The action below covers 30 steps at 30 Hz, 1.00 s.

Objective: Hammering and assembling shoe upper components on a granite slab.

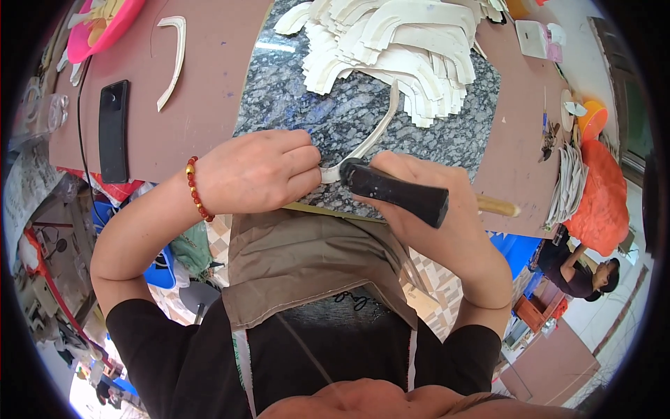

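Note:
On a grey speckled stone slab (293, 105) lies a curved, off-white strip (377, 133). My left hand (262, 171) is closed, its fingers pinching the strip's near end against the slab. My right hand (436, 202) grips a hammer with a black head (398, 192) and a pale wooden handle. The hammer's striking end is over the strip, just right of my left fingers; whether it touches is hard to tell. Behind the strip rises a stack of similar white curved pieces (391, 42).
A lone curved strip (174, 63) and a black phone (114, 131) lie on the brown table at left, near a pink basin (115, 35). Folded white pieces (567, 185), small tools (549, 133) and an orange-red bag (599, 199) are at right. Another person (576, 269) sits beyond.

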Motion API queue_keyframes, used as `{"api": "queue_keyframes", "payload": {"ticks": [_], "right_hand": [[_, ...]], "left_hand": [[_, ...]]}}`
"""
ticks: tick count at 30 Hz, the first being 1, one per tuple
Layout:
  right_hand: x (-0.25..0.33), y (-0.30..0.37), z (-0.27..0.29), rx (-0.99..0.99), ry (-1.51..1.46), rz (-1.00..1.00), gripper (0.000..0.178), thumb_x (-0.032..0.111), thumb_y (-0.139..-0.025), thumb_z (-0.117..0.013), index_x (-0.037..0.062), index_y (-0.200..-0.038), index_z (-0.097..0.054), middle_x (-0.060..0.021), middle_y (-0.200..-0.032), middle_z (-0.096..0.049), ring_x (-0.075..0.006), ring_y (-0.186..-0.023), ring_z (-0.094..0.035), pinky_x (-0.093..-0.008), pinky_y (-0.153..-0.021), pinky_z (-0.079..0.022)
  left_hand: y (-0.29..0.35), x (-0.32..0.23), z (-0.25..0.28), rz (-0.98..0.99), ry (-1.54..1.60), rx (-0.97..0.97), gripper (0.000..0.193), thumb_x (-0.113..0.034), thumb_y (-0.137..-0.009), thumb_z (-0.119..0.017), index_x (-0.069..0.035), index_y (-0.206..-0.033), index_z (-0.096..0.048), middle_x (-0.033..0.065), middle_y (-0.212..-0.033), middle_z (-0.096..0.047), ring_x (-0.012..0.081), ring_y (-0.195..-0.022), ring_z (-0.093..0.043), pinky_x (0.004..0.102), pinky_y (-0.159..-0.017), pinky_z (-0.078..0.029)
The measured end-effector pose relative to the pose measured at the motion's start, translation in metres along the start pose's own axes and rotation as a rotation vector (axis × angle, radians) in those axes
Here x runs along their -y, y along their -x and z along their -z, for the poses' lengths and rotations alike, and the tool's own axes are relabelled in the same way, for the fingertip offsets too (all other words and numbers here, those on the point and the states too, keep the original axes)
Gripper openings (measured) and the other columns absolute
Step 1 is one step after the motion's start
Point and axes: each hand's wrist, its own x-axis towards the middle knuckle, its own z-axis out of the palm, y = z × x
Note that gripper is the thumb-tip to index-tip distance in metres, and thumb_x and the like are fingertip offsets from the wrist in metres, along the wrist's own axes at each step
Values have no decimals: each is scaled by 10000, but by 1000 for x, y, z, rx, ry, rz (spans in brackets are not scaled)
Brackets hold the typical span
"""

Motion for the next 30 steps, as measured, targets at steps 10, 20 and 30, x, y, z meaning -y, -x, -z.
{"api": "queue_keyframes", "payload": {"ticks": [10, 20, 30], "right_hand": [[6, -8, -2, 46, 67, 20, 181, 91, -877, -805, 56, -983, -664, -129, -876, -676, -373, -766, -680, -415, -636, -532], [12, -38, -32, -131, -137, 126, 163, 149, -867, -718, 76, -950, -598, -135, -833, -685, -388, -780, -722, -485, -614, -563], [-27, -2, -33, -473, -15, -126, 241, 291, -900, -761, 94, -980, -648, -137, -818, -711, -392, -765, -726, -490, -641, -570]], "left_hand": [[19, -7, -8, 71, 15, -95, 275, -87, -793, -711, 6, -1051, -691, 111, -1042, -638, 276, -939, -649, 372, -784, -575], [59, -10, -26, 524, 69, -347, 309, -20, -786, -830, 0, -975, -587, 208, -1079, -612, 415, -949, -611, 462, -847, -522], [-24, -32, -22, 459, 120, -279, 508, -55, -787, -855, 13, -1222, -601, 203, -1155, -645, 404, -1062, -607, 475, -941, -500]]}}
